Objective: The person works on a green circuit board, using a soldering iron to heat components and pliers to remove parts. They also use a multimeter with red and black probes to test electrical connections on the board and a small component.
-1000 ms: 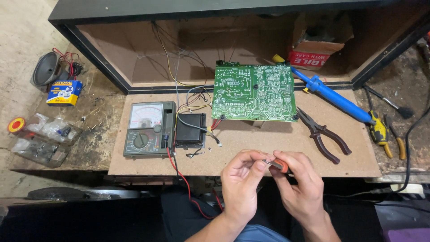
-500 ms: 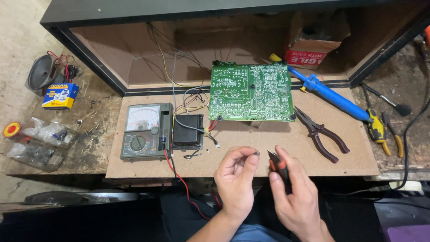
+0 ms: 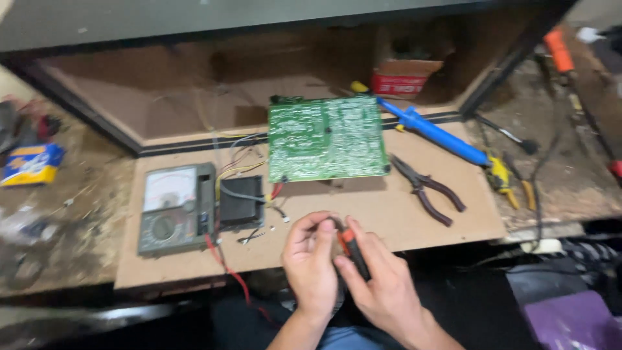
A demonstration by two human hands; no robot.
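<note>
My left hand (image 3: 311,266) and my right hand (image 3: 379,285) meet at the front edge of the brown board (image 3: 389,214). Together they grip a small tool with an orange and black handle (image 3: 350,246); its tip is hidden by the left fingers. Just beyond the hands lies a green circuit board (image 3: 327,137), tilted up at its far edge. To its left sit a small black box (image 3: 241,202) with loose wires and a grey analog multimeter (image 3: 170,209), whose red lead (image 3: 227,269) trails off the board's front edge.
Dark-handled pliers (image 3: 427,189) lie right of the circuit board. A blue soldering iron (image 3: 431,131) lies behind them, with yellow-handled cutters (image 3: 508,181) further right. A red and white carton (image 3: 405,76) stands in the wooden recess. A blue and yellow packet (image 3: 29,162) lies far left.
My hands have closed together again on the orange-handled tool, and the right hand moved left. The camera view has shifted and come nearer to the board.
</note>
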